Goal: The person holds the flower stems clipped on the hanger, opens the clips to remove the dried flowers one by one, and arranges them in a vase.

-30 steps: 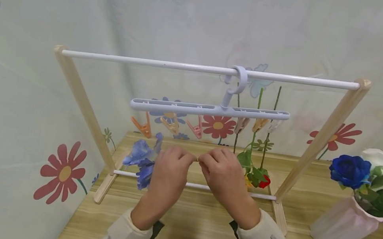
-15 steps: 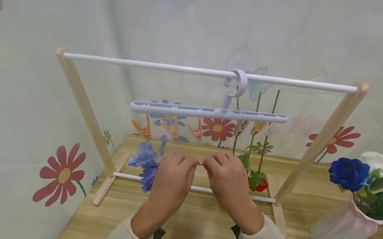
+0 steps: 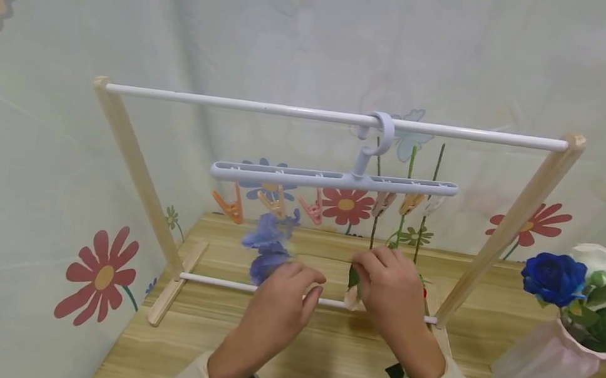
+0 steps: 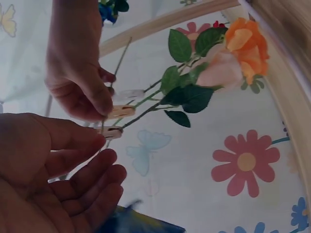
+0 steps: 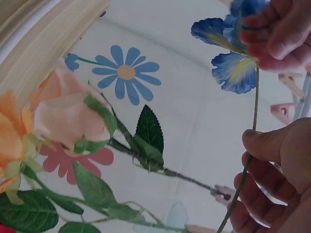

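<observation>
A blue artificial iris (image 3: 267,251) lies sideways in the air below the hanger, its thin green stem (image 5: 256,97) running to the right. My right hand (image 3: 389,294) pinches that stem between thumb and fingers, plain in the right wrist view (image 5: 277,170). Near the blossom, my left hand (image 3: 285,310) has its thumb and fingers apart with nothing gripped; in the left wrist view its fingers curve loosely. Above both hands hangs a pale lilac hanger (image 3: 332,180). On its left side, an orange clip (image 3: 230,205), a beige clip (image 3: 273,202) and a pink clip (image 3: 313,208) hold nothing.
A wooden rack with a white top rod (image 3: 234,103) carries the hanger. Three artificial roses hang head down from the right clips, including a peach rose (image 5: 73,121) and an orange flower (image 4: 248,46). A pinkish vase (image 3: 548,364) with blue and white roses stands right.
My hands have moved apart: the right hand slid rightward along the stem, and the left hand released it and dropped slightly. The iris shifted to the right.
</observation>
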`<state>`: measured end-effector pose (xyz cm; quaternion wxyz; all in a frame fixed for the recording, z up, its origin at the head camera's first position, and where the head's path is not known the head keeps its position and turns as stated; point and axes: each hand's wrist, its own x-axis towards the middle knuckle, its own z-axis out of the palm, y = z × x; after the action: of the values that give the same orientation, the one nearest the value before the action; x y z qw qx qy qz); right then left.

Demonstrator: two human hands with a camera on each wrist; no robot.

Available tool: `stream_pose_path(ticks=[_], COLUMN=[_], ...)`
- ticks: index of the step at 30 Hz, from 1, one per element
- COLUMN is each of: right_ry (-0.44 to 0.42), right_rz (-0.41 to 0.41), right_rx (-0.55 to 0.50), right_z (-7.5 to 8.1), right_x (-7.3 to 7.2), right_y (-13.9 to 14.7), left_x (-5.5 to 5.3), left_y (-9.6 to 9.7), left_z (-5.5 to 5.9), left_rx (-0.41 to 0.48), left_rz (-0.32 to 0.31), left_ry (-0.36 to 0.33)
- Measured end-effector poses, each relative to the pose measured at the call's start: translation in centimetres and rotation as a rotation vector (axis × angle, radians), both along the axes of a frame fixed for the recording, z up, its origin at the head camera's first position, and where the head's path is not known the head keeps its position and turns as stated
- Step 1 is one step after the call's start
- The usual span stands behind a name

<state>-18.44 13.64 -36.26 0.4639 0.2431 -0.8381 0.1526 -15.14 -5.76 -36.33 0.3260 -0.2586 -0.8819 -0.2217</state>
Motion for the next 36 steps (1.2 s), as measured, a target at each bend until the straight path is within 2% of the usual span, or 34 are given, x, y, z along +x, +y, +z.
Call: stream_pose_path(ticks=[4, 7, 10, 12, 16, 21, 23, 26, 29, 32, 36], right_ry=[-0.006, -0.009, -0.001, 0.007, -0.016, -0.052, -0.055, -0.062, -0.076, -0.093, -0.137], right_rz=[-0.027, -0.042, -0.049, -0.061, -0.117, -0.175, -0.182, -0.19, -0.199, -0.21, -0.244], right_rx=[-0.02, -0.043, -0.071, -0.094, -0.135, -0.176, -0.194, -0.218, -0.249, -0.288, -0.375], right_z=[0.2, 0.3, 0.5, 0.5, 0.4, 0.1, 0.1, 0.1, 0.3, 0.5, 0.9], right_x=[0.4, 0.7, 1.1, 1.3, 2.0, 2.9, 3.2, 3.7, 4.3, 4.8, 5.6], right_y=[1.3, 2.3, 3.3, 3.9, 5.3, 6.7, 7.3, 8.0, 8.7, 9.5, 10.6], left_x=[-0.5, -1.2, -2.2, -3.0, -4.6, -6.0, -6.5, -7.0, -7.4, -7.7, -8.1], left_y=[0.1, 0.2, 0.2, 0.5, 1.4, 3.1, 3.8, 4.5, 4.9, 5.4, 6.1], left_z=[-0.8, -1.3, -1.7, -1.8, -1.5, -1.2, -1.1, -1.1, -1.2, -1.1, -0.9], left_rx=[-0.054, -0.096, -0.085, -0.054, 0.008, 0.05, 0.123, 0.262, 0.332, 0.339, 0.383], left_rz=[0.026, 0.031, 0.006, -0.023, -0.065, -0.088, -0.102, -0.155, -0.192, -0.168, -0.129], left_ry=[-0.064, -0.032, -0.007, -0.023, -0.107, -0.156, -0.223, -0.34, -0.394, -0.422, -0.503])
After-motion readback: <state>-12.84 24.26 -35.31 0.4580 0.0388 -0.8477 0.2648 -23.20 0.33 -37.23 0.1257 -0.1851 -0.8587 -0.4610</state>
